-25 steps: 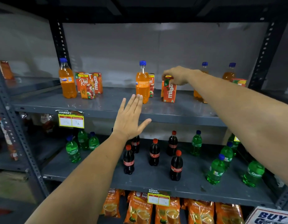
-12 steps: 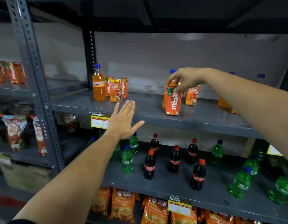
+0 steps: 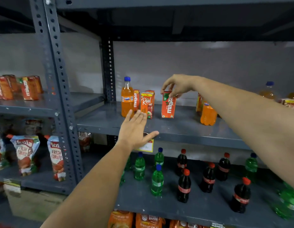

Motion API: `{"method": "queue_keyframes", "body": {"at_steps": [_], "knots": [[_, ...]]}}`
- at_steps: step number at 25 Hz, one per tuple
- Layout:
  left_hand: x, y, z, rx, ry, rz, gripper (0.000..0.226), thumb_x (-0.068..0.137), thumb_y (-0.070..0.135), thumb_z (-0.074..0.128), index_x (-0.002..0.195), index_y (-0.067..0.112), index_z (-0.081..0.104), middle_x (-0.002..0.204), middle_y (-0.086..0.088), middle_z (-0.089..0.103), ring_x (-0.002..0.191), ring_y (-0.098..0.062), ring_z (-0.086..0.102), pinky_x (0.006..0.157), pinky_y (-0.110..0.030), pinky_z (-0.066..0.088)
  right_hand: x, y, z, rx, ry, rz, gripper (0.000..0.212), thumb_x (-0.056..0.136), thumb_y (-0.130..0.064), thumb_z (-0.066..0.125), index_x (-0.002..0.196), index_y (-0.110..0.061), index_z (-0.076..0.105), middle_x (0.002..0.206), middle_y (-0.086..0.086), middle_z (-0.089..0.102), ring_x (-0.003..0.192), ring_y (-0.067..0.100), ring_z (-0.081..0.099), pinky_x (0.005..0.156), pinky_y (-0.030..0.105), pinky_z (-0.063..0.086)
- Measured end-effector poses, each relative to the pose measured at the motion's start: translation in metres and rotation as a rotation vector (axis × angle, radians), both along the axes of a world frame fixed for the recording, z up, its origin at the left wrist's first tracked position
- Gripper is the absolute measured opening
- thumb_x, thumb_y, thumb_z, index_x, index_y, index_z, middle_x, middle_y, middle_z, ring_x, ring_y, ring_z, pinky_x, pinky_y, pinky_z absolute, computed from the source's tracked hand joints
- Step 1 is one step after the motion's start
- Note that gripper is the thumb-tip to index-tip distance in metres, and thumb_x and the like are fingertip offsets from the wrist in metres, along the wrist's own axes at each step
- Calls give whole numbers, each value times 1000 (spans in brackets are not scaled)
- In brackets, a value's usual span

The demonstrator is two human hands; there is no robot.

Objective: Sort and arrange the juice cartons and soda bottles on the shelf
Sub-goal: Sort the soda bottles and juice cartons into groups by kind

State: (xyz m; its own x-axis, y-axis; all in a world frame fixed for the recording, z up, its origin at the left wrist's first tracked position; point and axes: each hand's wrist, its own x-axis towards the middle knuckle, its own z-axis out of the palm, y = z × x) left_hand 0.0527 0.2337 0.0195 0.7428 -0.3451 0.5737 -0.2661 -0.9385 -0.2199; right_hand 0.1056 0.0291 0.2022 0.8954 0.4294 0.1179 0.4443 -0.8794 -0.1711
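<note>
- The right hand holds a Maaza juice carton from above; its fingers are closed on the top edge of the carton.
- The carton stands upright, and its bottom seems to be on the grey shelf or just over it; I cannot tell which.
- The left hand is open, fingers straight and together, and holds nothing. It hovers at the front edge of the shelf.
- Just beyond the left fingertips stands a group: a Fanta bottle, another Maaza carton and a Real juice carton.
- The held carton is near this group, on its right side, with a gap between.
- Under the right forearm, a second orange soda bottle stands apart.
- I judge that the step in hand is bringing the Maaza carton to the other cartons.
- The next move calls for sliding it left, keeping it upright, without knocking the Real carton.
</note>
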Motion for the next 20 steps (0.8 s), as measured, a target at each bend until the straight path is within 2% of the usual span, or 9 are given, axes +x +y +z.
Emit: {"method": "queue_keyframes", "body": {"at_steps": [5,7,9,11,16,20], "knots": [[9,6,-5,1,39,-61,114,69,79,-20,145,8,25,151,-6,34,142,-16,22,116,-41,-9,18,15,-12,-91,15,-66,30,85,-10,66,112,-23,64,116,12,62,105,28,61,72,34,57],[10,7,-6,-21,35,-78,115,67,81,-18,144,9,29,150,-5,36,140,-15,28,117,-43,-5,18,21,-8,-114,25,-78,35,83,-24,70,117,-25,62,117,9,63,106,25,60,80,34,51],[10,8,-6,-42,36,-88,116,66,82,-16,142,10,34,147,-4,42,137,-14,34,117,-44,1,19,33,-3,-139,-75,-64,45,81,-39,70,122,-27,57,120,7,62,107,23,58,87,33,44],[10,8,-6,-50,45,-101,117,65,83,-16,140,11,38,144,-4,46,135,-16,37,117,-46,5,23,53,-4,-140,-140,-27,50,82,-44,66,128,-29,52,124,7,60,110,23,58,91,34,42],[5,21,-5,-30,52,-100,113,68,81,-15,139,12,38,143,-3,47,135,-18,37,116,-49,6,29,83,-17,-237,-88,27,47,89,-25,61,134,-23,47,140,8,49,116,25,56,91,36,46],[-4,26,-6,-31,62,-69,113,67,81,-16,141,12,34,147,-4,42,138,-19,32,117,-47,7,17,82,-14,-254,-131,92,44,87,-21,65,129,-23,52,138,7,49,114,24,57,84,32,45]]}}
